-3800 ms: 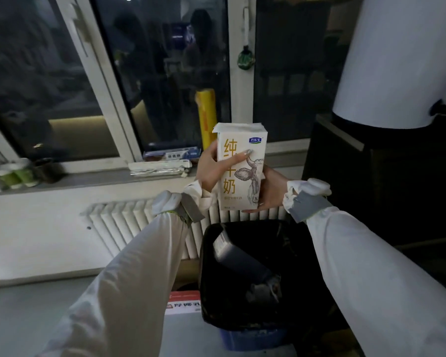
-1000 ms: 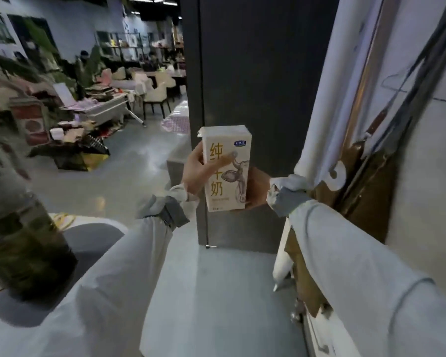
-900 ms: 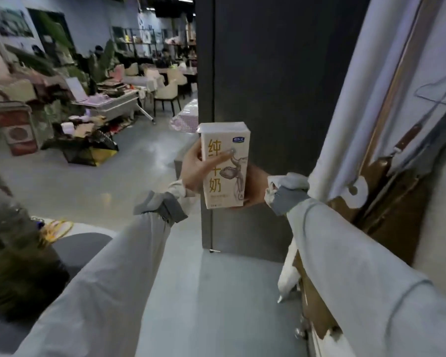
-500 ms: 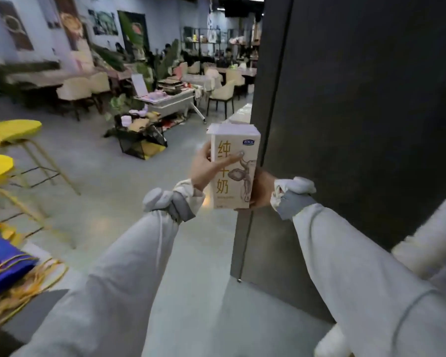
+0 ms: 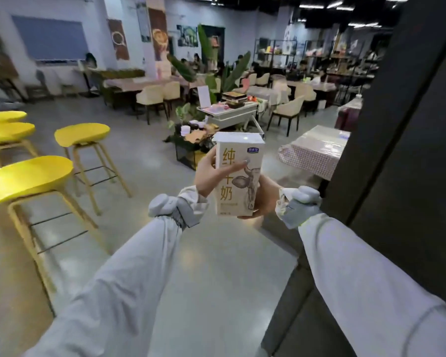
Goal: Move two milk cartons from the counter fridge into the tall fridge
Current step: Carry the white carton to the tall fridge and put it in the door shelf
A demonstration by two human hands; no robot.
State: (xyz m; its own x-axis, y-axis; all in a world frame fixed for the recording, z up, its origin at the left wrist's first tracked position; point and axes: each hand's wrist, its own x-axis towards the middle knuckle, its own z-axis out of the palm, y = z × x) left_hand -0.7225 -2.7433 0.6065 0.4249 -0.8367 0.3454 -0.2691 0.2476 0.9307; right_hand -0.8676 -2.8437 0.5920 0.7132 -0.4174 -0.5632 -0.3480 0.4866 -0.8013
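A white milk carton (image 5: 238, 173) with gold characters and a cow drawing stands upright in front of my chest. My left hand (image 5: 208, 173) grips its left side, thumb across the front. My right hand (image 5: 265, 197) cups it from behind and under on the right. Whether a second carton sits behind the first, I cannot tell. The tall dark fridge (image 5: 402, 150) fills the right edge of the view; only its dark side panel shows, close beside my right forearm.
Three yellow bar stools (image 5: 34, 176) stand on the left. A checkered-cloth table (image 5: 317, 150) sits just past the fridge corner. A black wire basket (image 5: 191, 150) with items, plants, beige chairs and seated people lie farther back. Grey floor stretches ahead.
The view has swung left from the window and bin past the dark panel to the open room. Both hands have kept the same hold on the carton.
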